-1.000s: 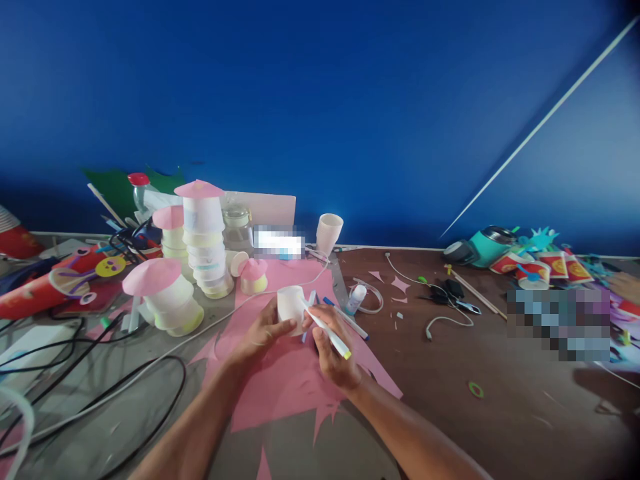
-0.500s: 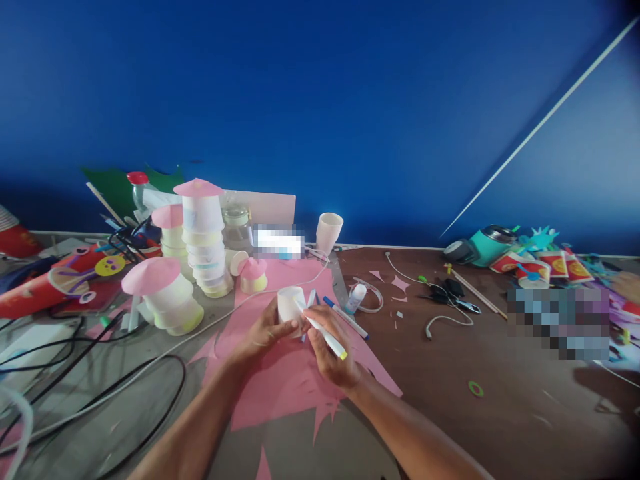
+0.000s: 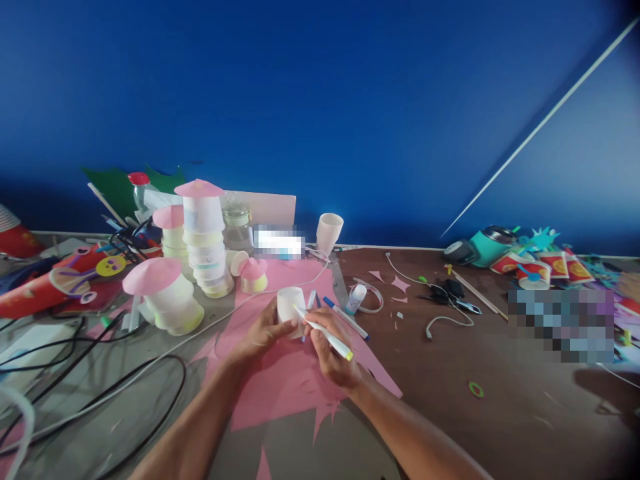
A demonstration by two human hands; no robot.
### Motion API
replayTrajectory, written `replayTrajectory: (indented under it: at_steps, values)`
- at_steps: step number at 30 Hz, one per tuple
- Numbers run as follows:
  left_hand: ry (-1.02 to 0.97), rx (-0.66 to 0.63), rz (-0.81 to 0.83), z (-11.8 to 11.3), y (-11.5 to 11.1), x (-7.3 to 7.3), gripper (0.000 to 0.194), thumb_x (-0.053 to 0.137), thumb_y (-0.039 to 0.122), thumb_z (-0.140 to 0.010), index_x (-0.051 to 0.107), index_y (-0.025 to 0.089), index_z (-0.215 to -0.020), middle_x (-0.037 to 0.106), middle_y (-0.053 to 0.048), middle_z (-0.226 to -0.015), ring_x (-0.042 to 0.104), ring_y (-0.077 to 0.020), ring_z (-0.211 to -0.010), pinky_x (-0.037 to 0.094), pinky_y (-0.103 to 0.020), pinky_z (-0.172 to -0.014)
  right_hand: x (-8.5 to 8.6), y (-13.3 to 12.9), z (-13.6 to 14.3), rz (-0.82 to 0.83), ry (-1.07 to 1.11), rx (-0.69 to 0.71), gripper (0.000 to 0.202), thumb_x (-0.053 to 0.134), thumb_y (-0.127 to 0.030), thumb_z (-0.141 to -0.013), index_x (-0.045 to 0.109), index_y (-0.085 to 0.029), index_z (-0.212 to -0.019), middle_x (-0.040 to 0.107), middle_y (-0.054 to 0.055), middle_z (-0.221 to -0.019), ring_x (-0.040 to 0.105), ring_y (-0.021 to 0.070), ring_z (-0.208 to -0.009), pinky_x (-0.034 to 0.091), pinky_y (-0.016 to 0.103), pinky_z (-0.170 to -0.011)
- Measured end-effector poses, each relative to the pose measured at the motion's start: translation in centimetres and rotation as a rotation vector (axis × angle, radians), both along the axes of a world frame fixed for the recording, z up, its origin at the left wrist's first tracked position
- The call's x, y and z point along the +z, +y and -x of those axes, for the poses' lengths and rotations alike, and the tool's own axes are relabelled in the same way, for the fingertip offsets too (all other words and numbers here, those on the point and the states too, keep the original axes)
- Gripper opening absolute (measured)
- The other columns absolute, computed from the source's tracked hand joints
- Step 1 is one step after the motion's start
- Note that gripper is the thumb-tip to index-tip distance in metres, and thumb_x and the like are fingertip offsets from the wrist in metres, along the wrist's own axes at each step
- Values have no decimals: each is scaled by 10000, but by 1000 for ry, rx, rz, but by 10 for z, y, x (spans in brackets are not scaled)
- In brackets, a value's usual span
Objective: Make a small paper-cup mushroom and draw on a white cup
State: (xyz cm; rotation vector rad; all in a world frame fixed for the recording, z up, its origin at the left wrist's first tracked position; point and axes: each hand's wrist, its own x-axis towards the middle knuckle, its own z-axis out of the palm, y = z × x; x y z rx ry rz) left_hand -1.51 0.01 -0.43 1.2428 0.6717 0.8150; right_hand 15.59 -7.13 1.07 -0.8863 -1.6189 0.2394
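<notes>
A small white paper cup [image 3: 289, 301] is gripped in my left hand [image 3: 269, 331], thumb along its near side. My right hand [image 3: 331, 347] holds a white marker [image 3: 327, 339] with a yellow end, its tip at the right side of the cup. Beneath both hands lies a sheet of pink paper [image 3: 270, 393] with jagged cut edges. Just right of my right hand rest a blue-capped marker [image 3: 345, 317] and a white glue bottle [image 3: 357, 299].
At left stand stacked-cup towers [image 3: 204, 233] with pink cone roofs, and black cables [image 3: 183, 393]. A tall white cup [image 3: 330, 231] stands at the back. Keys [image 3: 453, 293], a teal bottle [image 3: 493, 245] and red cups [image 3: 535, 273] lie at right, near a co-worker's hand [image 3: 629, 283].
The marker in my right hand has tilted a little, its yellow end shifting right. My left hand and the cup stay in nearly the same place.
</notes>
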Motion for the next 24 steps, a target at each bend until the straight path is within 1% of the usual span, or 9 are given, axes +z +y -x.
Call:
replayTrajectory:
  at_steps: [4, 8, 11, 15, 19, 24]
  values:
    - [-13, -15, 9, 0, 0, 1, 528, 783, 394, -817, 600, 197, -1271, 695, -81, -1191, 617, -281, -1067, 497, -359, -904, -1, 1, 0, 5, -20, -36, 219, 458, -279, -1048, 616, -241, -1194, 698, 61, -922, 697, 210, -928, 595, 368, -814]
    - [-13, -17, 26, 1, -1, 2, 562, 788, 372, -813, 589, 220, -1316, 699, -67, -1219, 617, -291, -1101, 491, -376, -930, -1, 2, 0, -1, -20, -46, 210, 458, -267, -1048, 621, -238, -1177, 704, 60, -928, 700, 207, -922, 589, 362, -816]
    - [-27, -24, 28, 1, -1, 1, 542, 786, 367, -813, 606, 207, -1299, 701, -65, -1225, 622, -293, -1099, 490, -377, -937, 0, 2, -1, 11, 3, -43, 211, 456, -280, -1050, 627, -238, -1167, 701, 53, -907, 692, 201, -879, 588, 357, -799]
    - [-50, -30, 23, 1, 2, -2, 555, 791, 385, -799, 620, 203, -1294, 707, -81, -1219, 635, -300, -1088, 502, -371, -911, 0, 4, -2, 53, 50, -57, 208, 470, -323, -1053, 640, -248, -1148, 702, 39, -873, 687, 193, -828, 592, 345, -783]
    - [-35, -12, 30, 3, 3, -2, 599, 791, 397, -787, 613, 211, -1328, 715, -90, -1223, 644, -326, -1092, 514, -372, -874, -1, 7, -3, 64, 92, -108, 230, 477, -372, -1052, 658, -255, -1134, 721, 47, -914, 703, 196, -840, 601, 338, -770]
    - [-28, 19, 48, 2, 0, 1, 620, 805, 403, -750, 633, 209, -1314, 738, -76, -1145, 660, -325, -1042, 519, -358, -820, -2, 8, -3, 70, 93, -116, 227, 474, -372, -1052, 654, -266, -1139, 731, 53, -962, 715, 197, -860, 606, 342, -770]
